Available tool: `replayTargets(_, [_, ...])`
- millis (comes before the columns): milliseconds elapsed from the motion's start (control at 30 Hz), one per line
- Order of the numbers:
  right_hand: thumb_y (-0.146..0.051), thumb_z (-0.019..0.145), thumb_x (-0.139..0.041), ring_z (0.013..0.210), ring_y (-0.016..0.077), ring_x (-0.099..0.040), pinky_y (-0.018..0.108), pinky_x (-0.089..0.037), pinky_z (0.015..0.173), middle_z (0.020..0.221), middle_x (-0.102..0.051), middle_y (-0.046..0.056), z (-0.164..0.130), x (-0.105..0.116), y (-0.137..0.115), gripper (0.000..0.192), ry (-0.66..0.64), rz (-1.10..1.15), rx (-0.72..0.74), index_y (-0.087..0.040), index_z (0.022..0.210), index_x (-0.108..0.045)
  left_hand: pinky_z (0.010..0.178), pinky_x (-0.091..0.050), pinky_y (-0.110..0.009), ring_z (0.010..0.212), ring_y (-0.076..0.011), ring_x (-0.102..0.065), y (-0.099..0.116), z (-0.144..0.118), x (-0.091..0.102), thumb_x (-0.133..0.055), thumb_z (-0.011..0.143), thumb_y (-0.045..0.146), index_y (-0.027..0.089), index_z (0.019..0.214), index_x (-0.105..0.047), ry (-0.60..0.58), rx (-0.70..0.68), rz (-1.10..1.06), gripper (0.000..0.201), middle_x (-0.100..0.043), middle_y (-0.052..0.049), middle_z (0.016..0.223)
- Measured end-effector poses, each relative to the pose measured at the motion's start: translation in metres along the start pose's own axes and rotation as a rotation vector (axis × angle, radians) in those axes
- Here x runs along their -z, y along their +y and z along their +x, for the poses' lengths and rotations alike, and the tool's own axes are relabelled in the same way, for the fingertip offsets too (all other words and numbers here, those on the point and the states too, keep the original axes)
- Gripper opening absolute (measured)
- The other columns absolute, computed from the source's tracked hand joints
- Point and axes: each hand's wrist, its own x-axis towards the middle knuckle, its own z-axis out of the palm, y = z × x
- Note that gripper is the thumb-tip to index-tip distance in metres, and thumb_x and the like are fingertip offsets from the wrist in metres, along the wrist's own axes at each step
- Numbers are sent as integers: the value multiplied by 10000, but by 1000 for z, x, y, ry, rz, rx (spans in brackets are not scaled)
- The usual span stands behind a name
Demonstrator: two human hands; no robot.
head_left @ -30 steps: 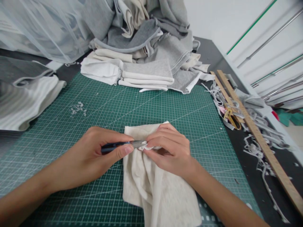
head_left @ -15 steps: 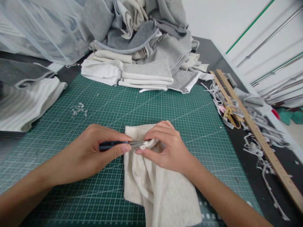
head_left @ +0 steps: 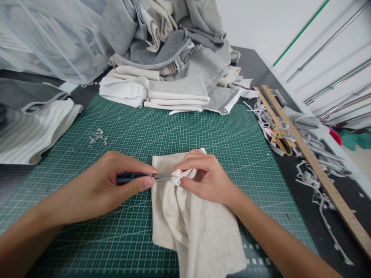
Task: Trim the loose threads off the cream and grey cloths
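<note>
Left fingers (head_left: pixel 139 186): extended, pinching snips (head_left: pixel 133 176) | right fingers (head_left: pixel 197 164): curled, pinching cloth (head_left: pixel 208 231)

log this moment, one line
left hand: holds dark-handled snips | right hand: pinches cream cloth | snips: at cloth's white edge | cloth: on green mat

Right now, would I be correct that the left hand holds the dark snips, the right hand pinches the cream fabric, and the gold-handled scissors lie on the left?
Only the side is wrong: the head view shows the gold-handled scissors on the right, beside a long wooden ruler. The left hand holds the dark snips and the right hand pinches the cream fabric.
</note>
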Motion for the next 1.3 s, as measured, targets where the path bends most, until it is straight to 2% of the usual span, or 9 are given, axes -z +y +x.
replayTargets(133, [-146,830,-696,755,143,-656,319,-475,771,829,-723,19,1,2,-1,90,-65,44,12,-189,897,-738,677,-557,-229,779,-172,-709,0,-1,3,-672,860,356,302,1079,-761,-72,-21,97,242,-778,-12,877])
replayTargets(267, [-128,847,-668,973,175,-696,417,-425,1021,1069,-746,53,0,5,-4,126,-94,48,-14,-197,942,-714,710,-564,-218,805,-176,-721,-4,-3,10,-689,844,342,316,1059,-764,-63,-44,84,230,-784,-9,934])
replayTargets(367, [-94,844,-632,813,136,-718,429,-379,1090,924,-780,2,-2,5,-5,164,-118,43,-59,-207,928,-715,705,-563,-207,800,-174,-727,-9,-3,17,-704,828,330,343,1029,-766,-20,-35,69,211,-785,8,944])
replayTargets(500, [-58,753,-658,752,133,-704,391,-428,1033,830,-775,-32,-4,3,-5,211,-108,60,-56,-222,869,-726,711,-573,-235,829,-194,-730,-8,1,19,-683,848,335,332,1038,-770,-33,-28,19,209,-784,-9,970])
replayTargets(633, [-116,652,-764,720,142,-679,387,-434,995,758,-762,-35,-4,1,-4,176,-99,55,-73,-210,797,-733,768,-576,-251,886,-191,-725,-3,5,7,-650,885,324,291,1060,-766,-81,-18,-42,212,-778,-28,1009])
replayTargets(833, [-124,652,-743,611,129,-608,304,-500,753,627,-697,-33,-2,-1,-1,90,-108,32,-86,-187,714,-728,740,-567,-230,853,-172,-722,-2,4,-8,-639,896,312,267,1060,-761,-110,-42,-55,209,-780,-30,988])
replayTargets(1133, [-84,665,-744,646,121,-651,268,-498,736,675,-718,-22,0,0,-4,108,-126,8,-74,-176,719,-727,750,-547,-249,842,-186,-699,-9,3,-2,-691,837,338,283,1008,-759,-178,35,4,192,-770,-21,936])
replayTargets(1233, [-99,684,-751,656,124,-657,284,-496,768,683,-722,-18,0,0,-5,90,-117,-14,-64,-176,724,-725,692,-501,-230,778,-157,-640,-6,5,-3,-622,879,406,248,948,-731,-185,61,-140,205,-721,-15,856])
replayTargets(1300, [-118,694,-761,674,130,-664,299,-491,795,697,-727,-17,0,-1,-4,83,-115,-36,-56,-183,728,-721,582,-428,-215,629,-114,-522,-3,8,-7,-593,877,488,229,973,-681,-188,75,-298,291,-591,18,696])
